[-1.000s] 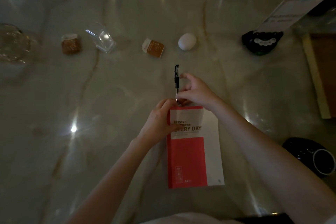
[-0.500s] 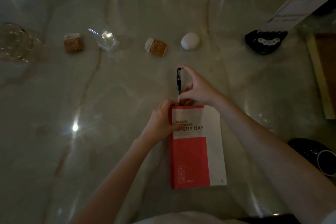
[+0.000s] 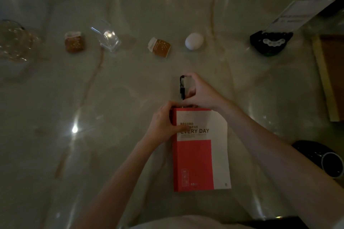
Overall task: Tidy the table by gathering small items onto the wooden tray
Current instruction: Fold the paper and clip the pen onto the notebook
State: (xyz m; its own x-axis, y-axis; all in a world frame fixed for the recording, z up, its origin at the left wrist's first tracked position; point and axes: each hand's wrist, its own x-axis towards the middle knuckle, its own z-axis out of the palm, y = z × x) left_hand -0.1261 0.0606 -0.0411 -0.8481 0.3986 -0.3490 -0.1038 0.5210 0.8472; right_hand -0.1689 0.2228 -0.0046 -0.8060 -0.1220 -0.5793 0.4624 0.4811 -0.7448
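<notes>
Where hands meet (upright): pen.

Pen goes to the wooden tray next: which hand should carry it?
Right. The right hand already pinches the black pen, and the wooden tray lies at the table's right edge on that side. The left hand is holding the red-and-white notebook.

The pen is half hidden: its lower end vanishes behind the right hand at the far edge of the notebook. The left hand covers part of the notebook's title. Right of the notebook, the tray and a dark cup are cut by the frame edge.
</notes>
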